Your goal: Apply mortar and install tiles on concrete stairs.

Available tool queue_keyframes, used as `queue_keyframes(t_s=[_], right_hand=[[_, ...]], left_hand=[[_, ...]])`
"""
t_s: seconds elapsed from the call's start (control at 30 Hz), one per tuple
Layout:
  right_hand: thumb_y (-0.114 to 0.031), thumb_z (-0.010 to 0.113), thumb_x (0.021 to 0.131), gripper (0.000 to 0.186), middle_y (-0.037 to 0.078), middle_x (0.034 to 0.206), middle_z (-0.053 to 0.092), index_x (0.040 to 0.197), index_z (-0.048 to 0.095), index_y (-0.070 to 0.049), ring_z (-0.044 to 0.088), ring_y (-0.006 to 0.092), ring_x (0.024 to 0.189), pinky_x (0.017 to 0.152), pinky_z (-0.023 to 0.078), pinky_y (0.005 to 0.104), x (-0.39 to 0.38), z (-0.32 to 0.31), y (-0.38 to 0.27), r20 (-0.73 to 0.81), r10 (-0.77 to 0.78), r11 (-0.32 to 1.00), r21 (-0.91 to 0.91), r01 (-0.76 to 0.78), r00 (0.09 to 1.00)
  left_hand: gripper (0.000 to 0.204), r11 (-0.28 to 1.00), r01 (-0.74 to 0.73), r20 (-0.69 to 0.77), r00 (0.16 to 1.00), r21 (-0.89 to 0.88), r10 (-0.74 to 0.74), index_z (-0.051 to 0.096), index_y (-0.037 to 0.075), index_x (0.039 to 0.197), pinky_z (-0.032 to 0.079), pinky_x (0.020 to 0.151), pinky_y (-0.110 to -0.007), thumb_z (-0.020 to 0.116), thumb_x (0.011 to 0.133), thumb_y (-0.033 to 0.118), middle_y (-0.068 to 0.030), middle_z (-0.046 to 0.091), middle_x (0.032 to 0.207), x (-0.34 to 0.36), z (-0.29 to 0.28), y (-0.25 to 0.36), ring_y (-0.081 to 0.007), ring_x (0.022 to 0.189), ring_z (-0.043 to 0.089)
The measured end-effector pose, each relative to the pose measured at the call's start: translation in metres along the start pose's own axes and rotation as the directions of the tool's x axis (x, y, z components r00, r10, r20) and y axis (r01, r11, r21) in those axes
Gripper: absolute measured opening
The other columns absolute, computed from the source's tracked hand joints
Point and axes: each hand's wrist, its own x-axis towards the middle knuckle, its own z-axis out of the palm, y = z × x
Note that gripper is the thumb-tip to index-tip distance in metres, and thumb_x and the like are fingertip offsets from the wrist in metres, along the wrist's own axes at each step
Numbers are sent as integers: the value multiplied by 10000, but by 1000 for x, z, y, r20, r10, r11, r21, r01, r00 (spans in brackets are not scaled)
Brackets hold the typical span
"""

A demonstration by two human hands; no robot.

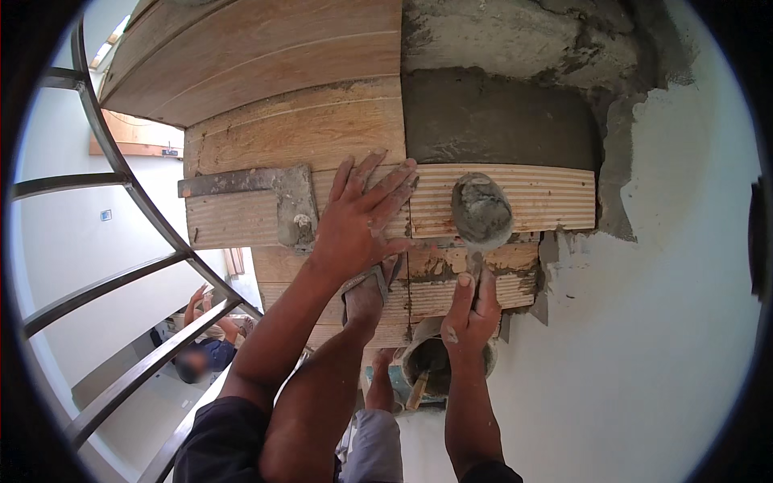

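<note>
My left hand [358,205] lies flat with fingers spread on wood-patterned tile, its fingertips at the seam beside a ribbed beige tile [555,197]. In my right hand [471,318] is the short handle of what looks like a mallet [481,211], its rounded head caked with grey cement. That head is over the ribbed tile; whether it touches cannot be made out. Behind the tile spreads a bed of wet grey mortar [499,117]. Left of my left hand, a cement-stained L-shaped metal piece [296,197] rests on another ribbed strip.
Below my right hand stands a bucket [489,358] holding a wooden-handled tool [417,390]. My sandalled foot [366,294] is on a lower step. A metal railing [141,205] curves along the left, with another person [205,354] beyond and below. A white wall [644,322] borders the right.
</note>
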Motion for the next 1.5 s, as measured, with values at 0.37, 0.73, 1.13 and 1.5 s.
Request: queue_keyframes(t_s=[0.37,0.73,1.13,1.5], right_hand=[[-269,546,1123,348,7,810,572,1270,622,37,458,65,708,619,397,262,-3,-6,-2,53,38,996,73,-42,998],[-234,567,1107,370,101,839,647,1296,621,80,560,152,705,660,486,317,-12,-7,6,47,167,980,102,-171,985],[-269,568,1122,341,-60,790,504,1285,638,22,410,18,693,598,346,217,-8,-1,-3,74,201,914,344,-214,977],[-280,561,1125,350,-51,794,521,1270,646,26,408,36,684,591,348,236,2,2,-11,90,98,970,214,-116,991]], left_hand=[[924,1000,1,25,1000,20,-2,633,153,1468,235,1303,-585,852,669,563,15,503,1635,0,-2,-1,-318,1566,343],[1058,1000,25,-46,999,8,-25,557,27,1476,272,1285,-589,881,660,616,-191,423,1645,-2,5,-6,-417,1526,393],[1080,999,38,-58,998,-7,-39,544,47,1499,273,1287,-584,916,630,568,-167,424,1654,-1,5,-5,-391,1539,380],[1029,999,38,-44,998,-20,-38,578,65,1451,261,1301,-560,960,571,437,-105,405,1663,-1,2,1,-339,1559,337]])
